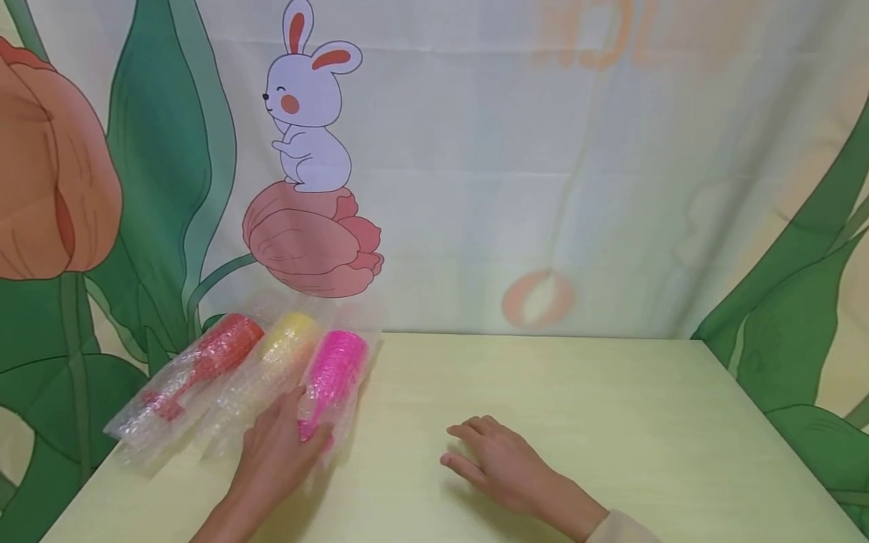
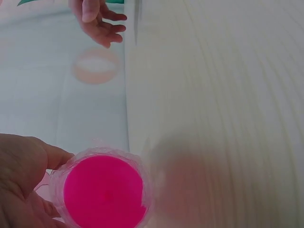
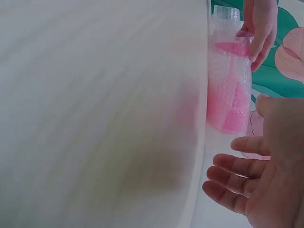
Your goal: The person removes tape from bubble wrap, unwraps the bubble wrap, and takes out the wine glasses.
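On the worktop [image 1: 597, 407] at left lie a red bundle [image 1: 229, 344], a yellow bundle [image 1: 288, 339] and a glossy, bubble-wrapped pink bundle [image 1: 337, 366], its long axis slanting away rightward, broad end farthest, near end gripped in the curled fingers of your left hand [image 1: 280, 446], while your right hand [image 1: 505, 464], empty, has its fingers loosely parted.
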{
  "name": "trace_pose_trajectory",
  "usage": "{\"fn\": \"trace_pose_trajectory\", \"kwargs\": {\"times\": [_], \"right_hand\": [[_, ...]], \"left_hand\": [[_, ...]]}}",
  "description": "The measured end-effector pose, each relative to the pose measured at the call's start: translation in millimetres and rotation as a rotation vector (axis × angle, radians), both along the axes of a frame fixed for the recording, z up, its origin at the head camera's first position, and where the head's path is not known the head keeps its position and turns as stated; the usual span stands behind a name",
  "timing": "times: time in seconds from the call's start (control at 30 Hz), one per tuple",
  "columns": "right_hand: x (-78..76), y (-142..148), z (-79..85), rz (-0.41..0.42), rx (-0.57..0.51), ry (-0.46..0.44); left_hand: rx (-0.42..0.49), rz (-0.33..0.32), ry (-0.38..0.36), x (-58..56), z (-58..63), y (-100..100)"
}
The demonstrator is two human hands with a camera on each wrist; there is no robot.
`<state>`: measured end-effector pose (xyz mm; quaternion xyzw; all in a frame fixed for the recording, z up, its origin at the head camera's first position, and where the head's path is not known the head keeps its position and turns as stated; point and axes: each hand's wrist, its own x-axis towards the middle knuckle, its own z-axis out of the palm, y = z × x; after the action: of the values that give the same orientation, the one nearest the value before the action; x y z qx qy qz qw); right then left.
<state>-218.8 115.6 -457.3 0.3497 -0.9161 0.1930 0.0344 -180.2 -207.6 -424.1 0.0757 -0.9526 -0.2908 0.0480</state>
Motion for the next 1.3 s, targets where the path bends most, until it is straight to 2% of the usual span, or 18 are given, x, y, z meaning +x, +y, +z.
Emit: {"fn": "trace_pose_trajectory", "kwargs": {"times": [0.13, 0.3, 0.43, 0.67, 0.87, 1.1, 1.3], "right_hand": [[-1.9, -7, 1.8, 0.014, -0.028, 0.009], [-2.8, -13, 5.1, 0.03, -0.059, -0.001], [-4.0, -15, 6.7, 0.048, -0.039, -0.014], [-4.9, -16, 8.1, 0.058, -0.023, -0.032], [-5.1, -20, 12.3, 0.066, -0.033, -0.042], [-6.2, -26, 17.3, 0.057, -0.088, -0.062], [-6.7, -31, 21.2, 0.006, -0.164, -0.079]], "left_hand": [[-0.011, 0.0, -0.039, -2.9, 0.7, 5], [-0.04, -0.016, 0.011, -1.9, -0.2, 11], [-0.043, -0.015, 0.042, -0.5, -0.3, 17], [0.033, -0.032, 0.057, 2.7, 0.0, 33], [0.054, -0.043, 0.065, 4.7, 1.7, 50], [0.121, -0.06, 0.093, 7.3, -0.2, 68], [0.167, -0.089, 0.099, 8.6, -3.0, 84]]}}
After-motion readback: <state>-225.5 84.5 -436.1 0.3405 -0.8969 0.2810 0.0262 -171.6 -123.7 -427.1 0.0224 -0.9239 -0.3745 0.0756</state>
